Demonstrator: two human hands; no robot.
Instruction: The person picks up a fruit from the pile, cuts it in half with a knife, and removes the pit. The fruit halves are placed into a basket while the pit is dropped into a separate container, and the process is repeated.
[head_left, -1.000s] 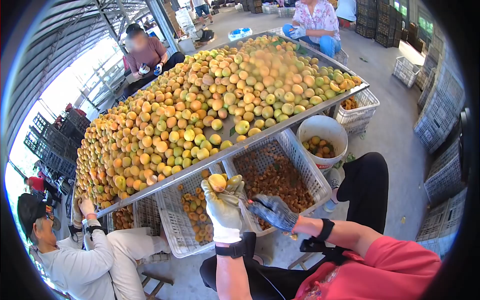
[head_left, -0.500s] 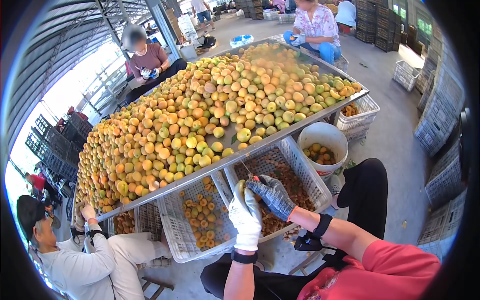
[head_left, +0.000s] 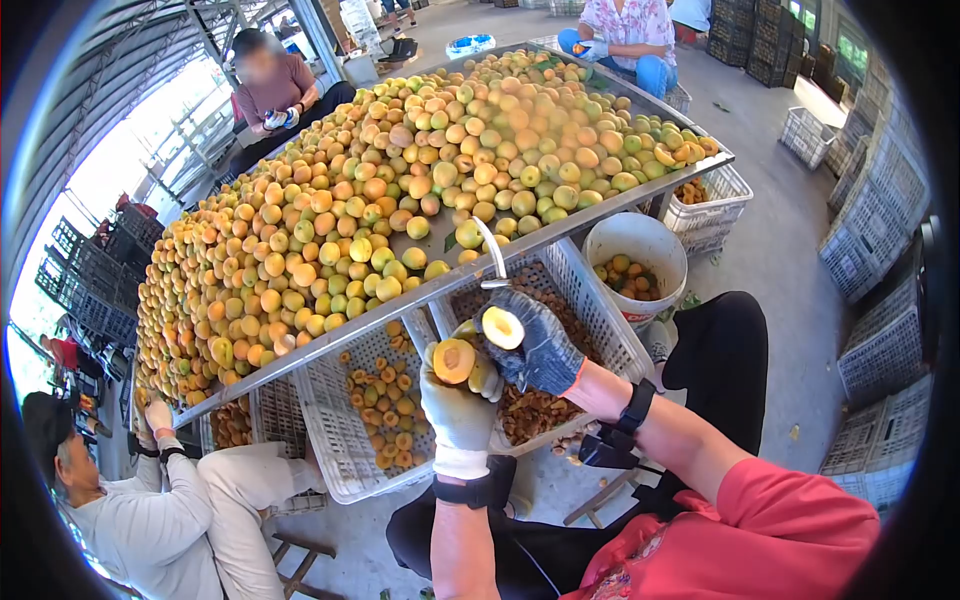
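Note:
My left hand (head_left: pixel 458 400), in a white glove, is closed around an apricot half (head_left: pixel 454 361) with its cut face showing. Right beside it, my right hand (head_left: pixel 540 345) in a dark grey glove grips another apricot half (head_left: pixel 503 327), pale inside. A curved metal blade (head_left: pixel 489 243), seemingly a knife, sticks up from the right hand; its handle is mostly hidden. Both hands are just in front of the metal table edge (head_left: pixel 400 303), above two crates. Whole apricots (head_left: pixel 330 240) are heaped on the table.
Below are a crate (head_left: pixel 345 484) of apricot halves and a crate (head_left: pixel 622 368) of brownish pieces. A white bucket (head_left: pixel 635 232) holds some fruit. One person (head_left: pixel 130 510) sits at left; two others (head_left: pixel 275 90) (head_left: pixel 630 40) sit across the table. Crates (head_left: pixel 880 220) are stacked at right.
The apricot now shows as two separate halves, one in each hand. My right hand has turned, so the blade stands up toward the table. The view has shifted slightly.

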